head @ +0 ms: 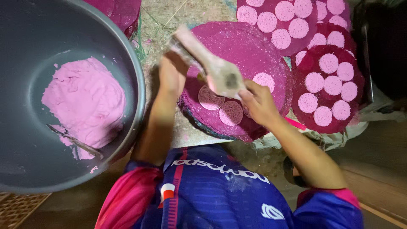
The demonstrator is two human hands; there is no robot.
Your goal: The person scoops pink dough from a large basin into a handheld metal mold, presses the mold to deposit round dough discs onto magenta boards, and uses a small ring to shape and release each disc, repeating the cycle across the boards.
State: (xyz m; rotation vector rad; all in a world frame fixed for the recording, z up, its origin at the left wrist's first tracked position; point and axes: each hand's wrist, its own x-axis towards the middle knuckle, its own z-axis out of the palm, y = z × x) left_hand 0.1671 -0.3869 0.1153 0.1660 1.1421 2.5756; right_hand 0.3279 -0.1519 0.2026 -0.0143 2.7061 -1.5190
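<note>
My left hand (171, 74) grips the long handle of a pale wooden press tool (212, 63). My right hand (259, 104) holds the tool's wider head end, which has a dark round hollow. The tool lies tilted above a round magenta woven mat (246, 46). Three flat pink dough discs lie on that mat: two (210, 98) (231, 112) just under the tool head and one (263, 79) to its right. A large grey basin (135, 85) at the left holds a mound of pink dough (85, 101).
A thin stick (76, 144) lies in the basin against the dough. More magenta mats (326, 123) (311, 19) filled with several pink discs lie at the upper right, overlapping. A dark object (386, 46) stands at the far right. Woven matting (19, 210) shows at the lower left.
</note>
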